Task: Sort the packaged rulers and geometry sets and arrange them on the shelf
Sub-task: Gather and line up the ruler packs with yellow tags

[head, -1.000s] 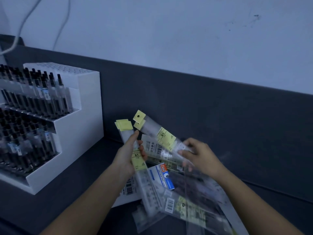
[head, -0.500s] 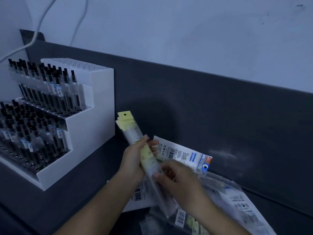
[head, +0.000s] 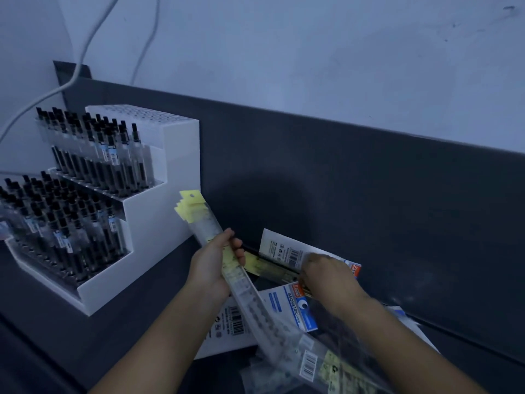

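Head view is showing the left hand (head: pixel 211 268) gripping a bundle of packaged rulers (head: pixel 204 226), fingers and thumb wrapping around its middle. The yellow header tabs are sticking up toward the far left and the long end is trailing down to the near right. The right hand (head: pixel 329 280) is hovering over a single ruler pack (head: pixel 255 263) that's lying along the back panel. It's too blurry to tell whether the fingers are actually pinching it.

One geometry set (head: pixel 284 248) is leaning on the back panel, and another geometry pack (head: pixel 298 308) is lying flat on the shelf (head: pixel 127 336), just right of the pen display (head: pixel 164 223).

My guess is these are going to feel light and stiff lengthwise, but the plastic sleeves are looking slick, so the stack could fan out. I'd be squeezing mid-length across the width and leaving the tabs alone.
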Action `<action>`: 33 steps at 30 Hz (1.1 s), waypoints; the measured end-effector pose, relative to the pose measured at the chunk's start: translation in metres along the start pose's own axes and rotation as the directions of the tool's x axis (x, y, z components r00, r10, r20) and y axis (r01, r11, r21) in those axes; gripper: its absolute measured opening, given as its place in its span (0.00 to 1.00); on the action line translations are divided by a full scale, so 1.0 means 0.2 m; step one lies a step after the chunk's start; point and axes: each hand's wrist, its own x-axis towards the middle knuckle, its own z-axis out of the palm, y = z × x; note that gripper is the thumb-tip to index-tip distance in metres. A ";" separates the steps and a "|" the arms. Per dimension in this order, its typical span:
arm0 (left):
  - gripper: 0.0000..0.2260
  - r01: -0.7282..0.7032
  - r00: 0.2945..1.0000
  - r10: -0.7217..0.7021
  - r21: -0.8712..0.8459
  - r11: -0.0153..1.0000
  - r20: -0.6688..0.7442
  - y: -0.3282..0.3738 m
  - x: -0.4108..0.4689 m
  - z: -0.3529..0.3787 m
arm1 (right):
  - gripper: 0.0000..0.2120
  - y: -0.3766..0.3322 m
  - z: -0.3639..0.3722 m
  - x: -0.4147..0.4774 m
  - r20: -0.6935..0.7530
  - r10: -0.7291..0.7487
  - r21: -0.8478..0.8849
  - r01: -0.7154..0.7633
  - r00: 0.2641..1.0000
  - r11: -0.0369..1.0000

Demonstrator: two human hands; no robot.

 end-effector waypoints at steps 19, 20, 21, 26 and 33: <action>0.21 -0.134 0.959 0.090 0.152 0.979 0.269 -0.11 -0.24 0.10 | 0.06 -0.08 -0.40 -0.19 -0.462 0.187 0.828 0.346 0.867 0.441; 0.25 -0.154 0.942 0.100 0.149 0.977 0.320 -0.12 -0.25 0.11 | 0.02 -0.10 -0.43 -0.20 -0.366 0.145 0.906 0.315 0.919 0.283; 0.28 -0.171 0.925 0.109 0.145 0.974 0.363 -0.13 -0.27 0.11 | 0.04 -0.13 -0.45 -0.21 -0.280 0.093 0.947 0.258 0.956 0.193; 0.13 -0.191 0.932 0.126 0.166 0.967 0.339 -0.15 -0.29 0.12 | 0.09 -0.12 -0.46 -0.26 -0.318 -0.087 0.707 0.297 0.944 0.642; 0.13 -0.120 0.971 0.125 -0.034 0.992 0.203 -0.10 -0.23 0.06 | 0.31 0.04 -0.23 -0.59 0.287 0.064 0.009 -0.069 0.956 0.998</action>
